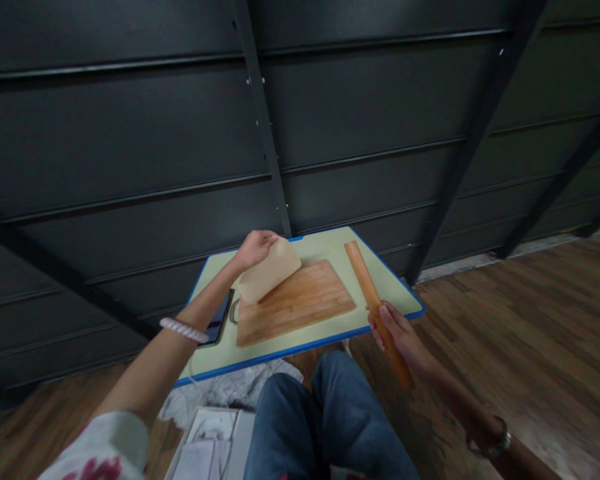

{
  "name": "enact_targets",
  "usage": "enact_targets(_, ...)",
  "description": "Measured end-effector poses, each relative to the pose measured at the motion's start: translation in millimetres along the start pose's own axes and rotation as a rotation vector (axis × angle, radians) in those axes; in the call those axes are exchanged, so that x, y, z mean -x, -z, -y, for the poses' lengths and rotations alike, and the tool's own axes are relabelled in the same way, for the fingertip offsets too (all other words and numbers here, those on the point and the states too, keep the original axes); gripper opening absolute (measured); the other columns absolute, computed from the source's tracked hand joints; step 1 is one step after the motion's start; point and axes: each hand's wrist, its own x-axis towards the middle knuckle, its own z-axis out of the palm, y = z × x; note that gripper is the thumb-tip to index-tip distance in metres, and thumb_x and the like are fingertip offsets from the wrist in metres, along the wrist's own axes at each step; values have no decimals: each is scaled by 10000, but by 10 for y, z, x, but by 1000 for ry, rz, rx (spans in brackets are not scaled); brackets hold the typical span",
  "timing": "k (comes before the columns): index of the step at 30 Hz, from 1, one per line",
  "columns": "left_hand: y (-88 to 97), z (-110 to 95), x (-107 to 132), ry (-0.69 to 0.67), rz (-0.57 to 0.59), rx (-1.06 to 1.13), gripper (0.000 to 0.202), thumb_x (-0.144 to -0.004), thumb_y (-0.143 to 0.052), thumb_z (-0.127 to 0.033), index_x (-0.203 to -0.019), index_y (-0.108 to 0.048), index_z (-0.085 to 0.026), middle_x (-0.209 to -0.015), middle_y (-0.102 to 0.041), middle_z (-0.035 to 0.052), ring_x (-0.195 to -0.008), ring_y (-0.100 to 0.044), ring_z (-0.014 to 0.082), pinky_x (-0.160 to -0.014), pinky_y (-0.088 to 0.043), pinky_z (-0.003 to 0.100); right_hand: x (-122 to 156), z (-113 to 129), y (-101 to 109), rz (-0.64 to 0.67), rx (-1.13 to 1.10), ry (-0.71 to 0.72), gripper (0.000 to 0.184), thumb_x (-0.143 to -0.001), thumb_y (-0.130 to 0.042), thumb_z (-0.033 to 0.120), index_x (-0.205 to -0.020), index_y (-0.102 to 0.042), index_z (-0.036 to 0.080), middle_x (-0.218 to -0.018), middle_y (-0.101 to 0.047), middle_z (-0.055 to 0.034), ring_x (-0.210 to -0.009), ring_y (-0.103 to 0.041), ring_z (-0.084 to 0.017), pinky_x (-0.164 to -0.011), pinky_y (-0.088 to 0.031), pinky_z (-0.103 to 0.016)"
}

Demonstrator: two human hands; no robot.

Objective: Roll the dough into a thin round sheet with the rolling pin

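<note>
My left hand pinches the upper edge of a thin, pale sheet of dough. The sheet hangs tilted over the left part of a wooden cutting board, and its lower end comes down near the board's left side; whether it touches there I cannot tell. A wooden rolling pin is in my right hand, gripped around its middle. The pin slants at the right of the board, with its far end over the table and its near end past the table's front edge.
A small pale-green table with a blue rim carries the board. A dark phone or tablet lies left of the board, by its metal handle. Below are my knees and an open white box. A dark panelled wall stands behind.
</note>
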Motion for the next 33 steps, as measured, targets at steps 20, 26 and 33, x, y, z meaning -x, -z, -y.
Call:
enact_targets(20, -899, -175, 1580, -552, 401, -367, 413, -905, -375, -116, -1308, -453, -168, -1345, -510, 100, -1269, -439, 192, -1028, -393, 343, 103, -176, 165, -53, 61, -17, 405, -822, -450, 627, -732, -494, 234, -598, -501, 26, -435, -439, -107, -408, -394, -249)
enact_targets(26, -944, -280, 1902, -277, 58, -99, 232, -892, -450, -275, -1010, -626, -180, -1075, -670, 88, -1047, -599, 214, -913, -475, 372, -295, -227, 189, -155, 291, -27, 358, -714, -604, 551, -684, -427, 241, -415, -372, 101, -321, -355, -94, -314, -293, -225)
enact_targets(33, -935, -492, 1967, 762, -37, 893, 197, -842, -466, -251, -746, -597, -139, -742, -666, 58, -683, -648, 163, -672, -538, 283, -968, 104, 252, 136, 574, -105, 237, -717, -621, 354, -826, -520, 169, -589, -545, 47, -352, -401, -50, -325, -313, -176)
